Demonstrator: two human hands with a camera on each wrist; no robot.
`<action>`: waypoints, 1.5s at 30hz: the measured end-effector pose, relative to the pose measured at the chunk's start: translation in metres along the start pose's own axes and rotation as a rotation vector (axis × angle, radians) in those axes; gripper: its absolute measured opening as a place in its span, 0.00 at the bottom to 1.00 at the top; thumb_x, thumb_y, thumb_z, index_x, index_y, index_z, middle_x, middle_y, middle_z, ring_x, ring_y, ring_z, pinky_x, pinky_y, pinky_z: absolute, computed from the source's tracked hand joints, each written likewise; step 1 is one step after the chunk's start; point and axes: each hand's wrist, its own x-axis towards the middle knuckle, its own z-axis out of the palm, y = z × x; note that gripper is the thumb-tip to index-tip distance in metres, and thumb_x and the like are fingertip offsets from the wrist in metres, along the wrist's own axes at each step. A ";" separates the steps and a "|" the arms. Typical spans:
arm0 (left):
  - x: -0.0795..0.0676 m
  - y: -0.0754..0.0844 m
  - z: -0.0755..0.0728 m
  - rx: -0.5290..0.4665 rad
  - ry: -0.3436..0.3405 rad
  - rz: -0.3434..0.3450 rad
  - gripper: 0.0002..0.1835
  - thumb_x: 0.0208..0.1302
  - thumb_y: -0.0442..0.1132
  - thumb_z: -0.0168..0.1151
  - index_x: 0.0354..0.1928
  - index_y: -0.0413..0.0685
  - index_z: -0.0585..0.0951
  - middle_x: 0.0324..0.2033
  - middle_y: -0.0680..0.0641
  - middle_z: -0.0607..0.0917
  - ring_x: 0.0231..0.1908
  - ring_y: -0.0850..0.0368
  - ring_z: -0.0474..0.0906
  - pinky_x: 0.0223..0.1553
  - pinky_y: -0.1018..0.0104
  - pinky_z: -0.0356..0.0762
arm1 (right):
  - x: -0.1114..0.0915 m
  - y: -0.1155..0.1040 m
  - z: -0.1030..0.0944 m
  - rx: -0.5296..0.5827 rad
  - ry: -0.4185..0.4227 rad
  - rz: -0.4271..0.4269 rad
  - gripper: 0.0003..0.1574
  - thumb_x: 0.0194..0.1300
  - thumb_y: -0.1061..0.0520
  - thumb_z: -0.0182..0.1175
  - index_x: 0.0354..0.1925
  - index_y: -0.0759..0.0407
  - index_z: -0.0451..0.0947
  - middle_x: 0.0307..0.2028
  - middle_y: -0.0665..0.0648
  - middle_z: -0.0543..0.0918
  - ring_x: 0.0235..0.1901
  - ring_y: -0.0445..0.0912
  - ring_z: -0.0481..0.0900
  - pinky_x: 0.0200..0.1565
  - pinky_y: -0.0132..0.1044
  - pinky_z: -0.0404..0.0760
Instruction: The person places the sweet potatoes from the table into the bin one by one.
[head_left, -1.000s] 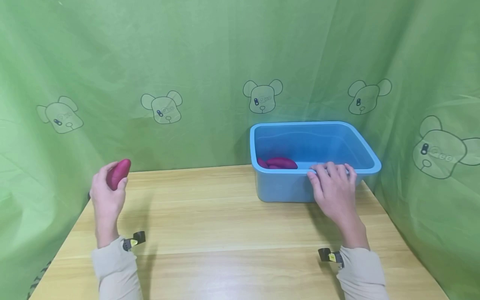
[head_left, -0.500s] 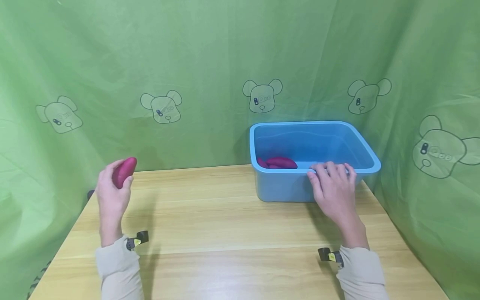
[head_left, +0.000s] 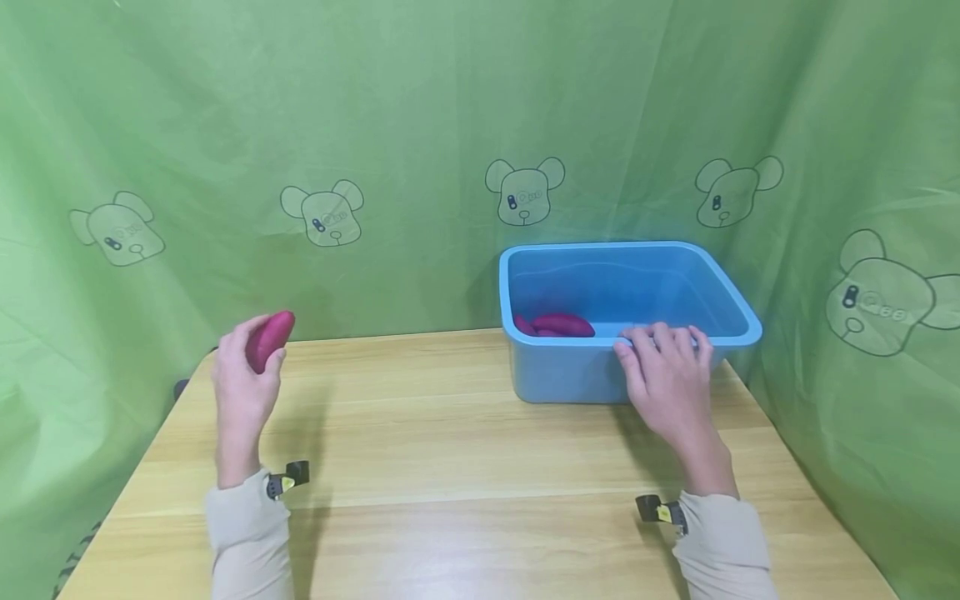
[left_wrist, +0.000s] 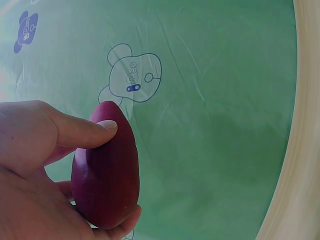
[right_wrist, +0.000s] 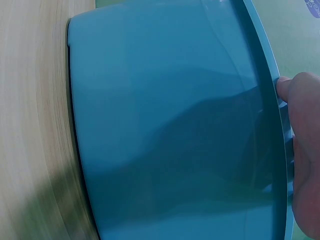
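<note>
Raised over the table's far left part, my left hand (head_left: 246,383) grips a purple-red sweet potato (head_left: 272,340) between thumb and fingers. In the left wrist view the thumb presses one side of the sweet potato (left_wrist: 112,175), with fingertips under its lower end. On the right, my right hand (head_left: 670,379) holds the near rim of a blue plastic bin (head_left: 570,375), its fingers hooked over the edge. The right wrist view shows the bin's outer wall (right_wrist: 160,120) with the thumb at its rim. Several more sweet potatoes (head_left: 562,325) lie inside the bin at its left end, partly hidden by the near wall.
The wooden table (head_left: 420,442) reaches back to a green curtain (head_left: 420,125) printed with bear heads, which also hangs along both sides. The bin stands at the table's back right, close to the curtain.
My left hand has moved to the right and slightly farther away, carrying the sweet potato. The right hand and the bin have stayed in place.
</note>
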 end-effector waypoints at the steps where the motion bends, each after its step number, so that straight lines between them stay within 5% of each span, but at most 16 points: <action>1: 0.000 0.000 0.000 0.000 0.003 0.004 0.29 0.68 0.27 0.64 0.70 0.46 0.74 0.63 0.32 0.74 0.61 0.31 0.70 0.60 0.31 0.69 | 0.000 0.000 0.000 -0.001 -0.002 0.001 0.20 0.80 0.47 0.50 0.52 0.60 0.79 0.46 0.64 0.78 0.54 0.65 0.69 0.69 0.69 0.48; 22: 0.000 0.007 0.017 -0.057 0.022 0.106 0.27 0.65 0.25 0.66 0.66 0.44 0.76 0.60 0.32 0.77 0.59 0.32 0.73 0.59 0.33 0.71 | 0.000 0.001 0.002 0.002 0.000 0.003 0.21 0.80 0.46 0.50 0.52 0.60 0.79 0.47 0.64 0.78 0.55 0.64 0.68 0.69 0.69 0.48; 45: -0.003 0.017 0.027 -0.097 -0.007 0.126 0.28 0.64 0.25 0.67 0.66 0.46 0.77 0.60 0.34 0.77 0.59 0.33 0.73 0.58 0.33 0.73 | 0.000 0.002 0.001 0.003 0.001 0.001 0.20 0.80 0.46 0.50 0.52 0.60 0.79 0.47 0.64 0.79 0.55 0.65 0.69 0.69 0.69 0.48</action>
